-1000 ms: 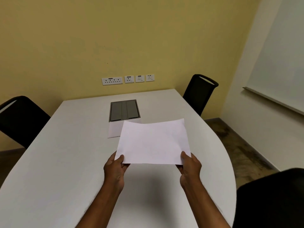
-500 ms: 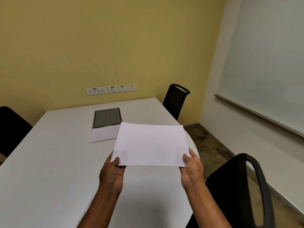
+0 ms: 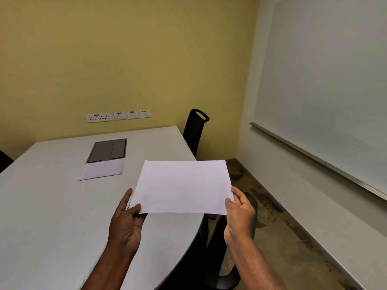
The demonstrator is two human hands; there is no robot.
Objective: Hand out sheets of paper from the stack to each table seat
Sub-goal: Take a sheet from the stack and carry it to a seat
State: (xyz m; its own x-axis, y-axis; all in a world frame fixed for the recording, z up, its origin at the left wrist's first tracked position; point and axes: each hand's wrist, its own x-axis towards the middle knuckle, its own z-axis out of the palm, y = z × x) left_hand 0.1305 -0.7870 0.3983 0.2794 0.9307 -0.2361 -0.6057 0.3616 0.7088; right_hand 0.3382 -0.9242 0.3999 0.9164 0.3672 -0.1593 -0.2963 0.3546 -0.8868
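Note:
I hold one white sheet of paper (image 3: 184, 186) flat in the air over the right edge of the white table (image 3: 52, 216). My left hand (image 3: 125, 220) pinches its near left corner and my right hand (image 3: 239, 214) pinches its near right corner. The stack of paper (image 3: 102, 170) lies on the table farther back and to the left, just in front of the grey cable hatch (image 3: 107, 150). A black chair (image 3: 211, 248) stands below the sheet at the table's right side, largely hidden by my right arm and the sheet.
A second black chair (image 3: 193, 130) stands at the far right corner of the table by the yellow wall. A sliver of another chair (image 3: 4, 161) shows at the left edge. Wall sockets (image 3: 117, 116) sit above the table. A whiteboard (image 3: 326, 91) covers the right wall.
The view has swung to the right. Both hands have carried the sheet rightward, away from the stack and out over the table's right edge above the near chair.

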